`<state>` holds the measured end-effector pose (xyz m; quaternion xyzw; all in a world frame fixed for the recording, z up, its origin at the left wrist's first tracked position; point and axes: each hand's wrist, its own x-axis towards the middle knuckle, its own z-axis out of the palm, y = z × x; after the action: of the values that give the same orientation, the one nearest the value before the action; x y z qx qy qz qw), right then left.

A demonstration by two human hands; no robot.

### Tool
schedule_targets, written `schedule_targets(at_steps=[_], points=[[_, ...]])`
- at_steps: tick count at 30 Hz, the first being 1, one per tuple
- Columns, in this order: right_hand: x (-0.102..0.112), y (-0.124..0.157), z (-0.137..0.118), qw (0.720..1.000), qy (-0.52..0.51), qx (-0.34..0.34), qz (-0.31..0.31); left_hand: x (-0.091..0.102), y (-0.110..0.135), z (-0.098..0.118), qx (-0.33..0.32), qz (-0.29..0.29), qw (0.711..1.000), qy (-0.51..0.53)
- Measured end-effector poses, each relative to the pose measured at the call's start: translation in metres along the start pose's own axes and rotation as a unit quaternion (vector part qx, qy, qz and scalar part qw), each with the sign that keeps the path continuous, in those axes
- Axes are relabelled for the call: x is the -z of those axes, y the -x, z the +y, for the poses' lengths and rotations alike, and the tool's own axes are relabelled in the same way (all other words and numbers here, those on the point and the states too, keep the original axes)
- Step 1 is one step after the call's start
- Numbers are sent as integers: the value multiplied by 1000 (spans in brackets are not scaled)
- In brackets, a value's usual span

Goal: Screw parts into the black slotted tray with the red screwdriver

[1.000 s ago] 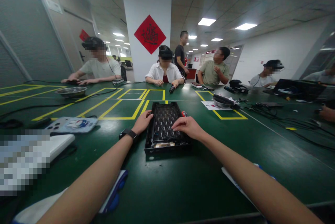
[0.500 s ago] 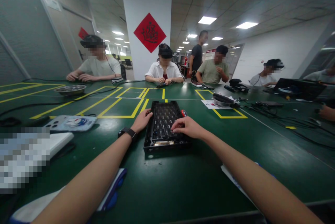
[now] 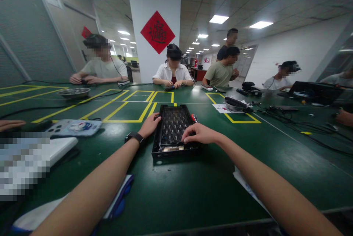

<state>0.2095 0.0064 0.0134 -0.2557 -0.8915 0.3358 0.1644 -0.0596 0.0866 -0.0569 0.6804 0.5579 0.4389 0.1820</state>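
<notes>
A black rectangular tray (image 3: 165, 154) lies on the green table straight ahead of me. Rows of small, shiny, pin-like pieces (image 3: 173, 132) show inside it, and a pale strip (image 3: 173, 149) sits at its near end. My left hand (image 3: 149, 125) grips the tray's left wall, thumb on the rim. Over the near right part of the tray, my right hand (image 3: 200, 133) is closed in a pinch with its fingertips down. Whatever lies between those fingertips is too small to make out. Just beyond my right hand, a red object (image 3: 194, 118) touches or stands close to the tray's right side.
Left of me are a phone in a patterned case (image 3: 75, 127), a metal bowl (image 3: 74, 93) and another person's hand (image 3: 11, 124). A blue-and-white item (image 3: 118, 197) lies beneath my left forearm. Black cables (image 3: 298, 125) run across the right side. Several people sit opposite.
My right fingertips have shifted slightly toward the tray's near end. My left hand stays on the wall. Another person's hand has come in at the left edge, and a standing person has moved right.
</notes>
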Motion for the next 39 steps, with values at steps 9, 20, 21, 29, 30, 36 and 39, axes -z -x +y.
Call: schedule_targets(at_steps=[9, 20, 21, 29, 30, 36, 39], points=[[3, 0, -5, 997, 55, 52, -35, 1, 2, 1, -1, 2, 1000, -12], [-8, -4, -10, 999, -33, -17, 0, 0, 0, -2, -9, 5, 1000, -9], [-8, -4, -8, 998, -55, -24, 11, 0, 0, -2, -9, 5, 1000, -8], [-17, -7, 2, 994, -85, -44, 44, 0, 1, -2, -9, 7, 1000, -15], [-17, -7, 2, 994, -84, -44, 46, -1, 1, -2, -8, 8, 1000, -16], [-20, -8, 1, 993, -102, -48, 43, 0, 0, -3, -6, 6, 1000, -17], [-21, -8, 2, 990, -124, -53, 38, 0, 0, -2, -4, 4, 1000, -20]])
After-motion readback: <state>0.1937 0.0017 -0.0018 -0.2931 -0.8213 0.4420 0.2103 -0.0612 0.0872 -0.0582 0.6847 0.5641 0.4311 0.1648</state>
